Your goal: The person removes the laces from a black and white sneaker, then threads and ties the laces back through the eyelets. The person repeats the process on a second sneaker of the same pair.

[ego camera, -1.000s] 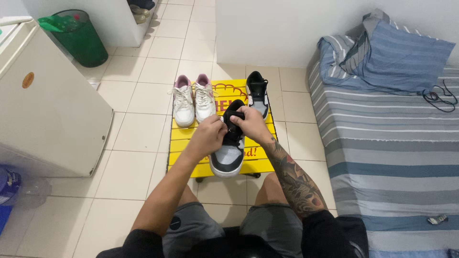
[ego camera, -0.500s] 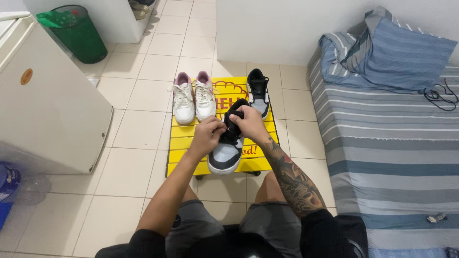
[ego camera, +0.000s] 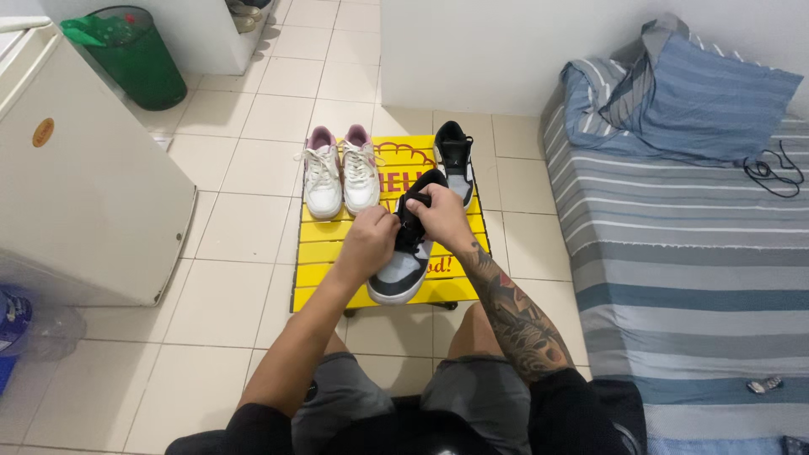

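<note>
Over the yellow slatted mat (ego camera: pixel 337 261) on the tiled floor, a seated person is holding a black-and-grey sneaker (ego camera: pixel 403 265), toe pointing back toward the knees. Both hands are closing on its upper part: the left hand (ego camera: pixel 371 238) is pinching at the lace area on the left of the shoe, and the right hand (ego camera: pixel 438 215) is gripping the tongue or collar from the far side — which fingers hold a lace is too small to tell. At the mat's far edge the matching black sneaker (ego camera: pixel 454 162) is standing upright, and just left of it a white-and-pink pair (ego camera: pixel 341 173) is sitting side by side. Well right of the mat a striped mattress (ego camera: pixel 674 253) is lying against the wall. Judged risk: the shoe is hanging on fingertip grips alone — a slackening pinch could be letting it drop toe-first onto the mat, or a hard pull could be tugging a lace out unevenly.
</note>
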